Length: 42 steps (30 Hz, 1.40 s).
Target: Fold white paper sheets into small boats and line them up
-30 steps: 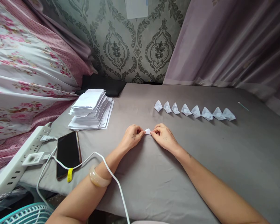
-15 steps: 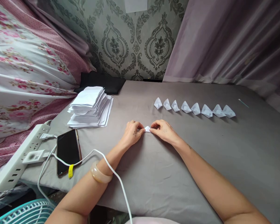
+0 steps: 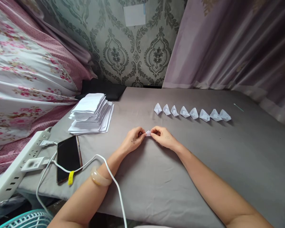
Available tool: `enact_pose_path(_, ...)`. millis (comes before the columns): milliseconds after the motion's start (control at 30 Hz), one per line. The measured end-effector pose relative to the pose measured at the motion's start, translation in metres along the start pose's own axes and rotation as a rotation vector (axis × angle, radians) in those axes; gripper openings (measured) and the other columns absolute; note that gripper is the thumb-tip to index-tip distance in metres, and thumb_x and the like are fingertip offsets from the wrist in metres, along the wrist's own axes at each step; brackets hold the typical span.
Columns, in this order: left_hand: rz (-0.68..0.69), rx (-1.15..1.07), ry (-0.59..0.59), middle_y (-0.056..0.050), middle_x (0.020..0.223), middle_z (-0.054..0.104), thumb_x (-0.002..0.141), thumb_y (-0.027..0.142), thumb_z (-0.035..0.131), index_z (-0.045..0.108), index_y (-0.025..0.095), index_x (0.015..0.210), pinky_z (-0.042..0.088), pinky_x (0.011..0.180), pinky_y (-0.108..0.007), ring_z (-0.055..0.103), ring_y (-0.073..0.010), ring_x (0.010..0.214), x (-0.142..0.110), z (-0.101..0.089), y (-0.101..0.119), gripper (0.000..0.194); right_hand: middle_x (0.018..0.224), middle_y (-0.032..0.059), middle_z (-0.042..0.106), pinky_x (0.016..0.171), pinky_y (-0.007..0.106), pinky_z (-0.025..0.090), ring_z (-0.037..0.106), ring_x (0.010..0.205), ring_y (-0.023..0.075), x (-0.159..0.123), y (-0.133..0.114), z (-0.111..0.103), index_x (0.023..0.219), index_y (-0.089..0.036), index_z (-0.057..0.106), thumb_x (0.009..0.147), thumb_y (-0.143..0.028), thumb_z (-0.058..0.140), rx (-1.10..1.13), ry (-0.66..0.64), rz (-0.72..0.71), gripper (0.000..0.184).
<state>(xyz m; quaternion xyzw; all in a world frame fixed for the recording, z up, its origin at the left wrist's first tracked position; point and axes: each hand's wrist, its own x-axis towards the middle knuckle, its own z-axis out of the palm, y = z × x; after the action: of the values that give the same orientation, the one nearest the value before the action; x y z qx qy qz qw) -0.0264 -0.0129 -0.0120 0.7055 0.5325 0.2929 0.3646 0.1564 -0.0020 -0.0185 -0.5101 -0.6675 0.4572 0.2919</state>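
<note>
A small folded piece of white paper [image 3: 148, 133] is pinched between my two hands, just over the grey cloth. My left hand [image 3: 134, 138] grips its left end with thumb and fingers. The right end is held by my right hand [image 3: 164, 136], fingertips pressed together. Much of the paper is covered by the fingers. Beyond my right hand, several white folded paper boats [image 3: 185, 111] stand in a row. To the left of my hands is a tall stack of white paper sheets [image 3: 91, 113].
A smartphone [image 3: 68, 160] lies at the left beside a white power strip [image 3: 19, 166]. A white cable [image 3: 116, 183] runs across my left forearm. A fan [image 3: 28, 220] is at the lower left. A thin cotton swab [image 3: 238, 107] lies at the far right of the grey-covered table [image 3: 156, 190].
The view has tilted up slightly. Both hands still hold the folded paper, which now looks flatter and tilted, with its layers showing along the top.
</note>
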Motion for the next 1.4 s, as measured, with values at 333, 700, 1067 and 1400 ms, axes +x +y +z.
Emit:
enact_pose_path(333,-0.257,-0.575,-0.137,0.004,0.052,0.046,0.077,0.058,0.055,0.053,0.013,0.070,0.024,0.045,-0.020,0.035,-0.0048,0.044,-0.002,-0.007,0.008,0.046,0.059,-0.0073,0.045,0.039,0.018,0.017,0.029,0.045,0.0025,-0.001,-0.015,-0.002,0.085,-0.016,0.057,0.062,-0.033,0.076,0.600,-0.068,0.270,0.035)
enact_pose_path(700,-0.268,-0.610,-0.172,0.006,0.053,0.037,0.075,0.053,0.061,0.043,0.016,0.060,0.012,0.043,-0.021,0.024,-0.0026,0.043,-0.005,-0.009,0.009,0.044,0.064,-0.0006,0.052,0.036,0.017,0.018,0.036,0.044,0.0037,-0.005,-0.020,-0.002,0.077,-0.015,0.056,0.078,-0.057,0.056,0.628,-0.286,0.333,0.042)
enact_pose_path(1067,-0.240,-0.577,-0.123,0.007,0.050,0.032,0.073,0.057,0.061,0.040,0.017,0.059,0.014,0.044,-0.022,0.022,-0.0040,0.045,-0.007,-0.006,0.013,0.047,0.053,-0.0085,0.034,0.043,0.021,0.016,0.024,0.046,0.0048,-0.011,-0.020,0.006,0.064,-0.019,0.043,0.076,-0.058,0.058,0.369,-0.226,0.062,0.044)
enact_pose_path(1400,-0.077,-0.421,-0.112,0.004,0.058,0.043,0.076,0.054,0.059,0.055,0.014,0.069,0.026,0.050,-0.021,0.035,-0.0073,0.054,-0.009,-0.014,0.013,0.041,0.064,-0.0038,0.052,0.050,0.021,0.030,0.040,0.056,0.0075,-0.010,-0.017,0.006,0.075,-0.018,0.060,0.076,-0.054,0.060,0.360,-0.115,0.017,0.036)
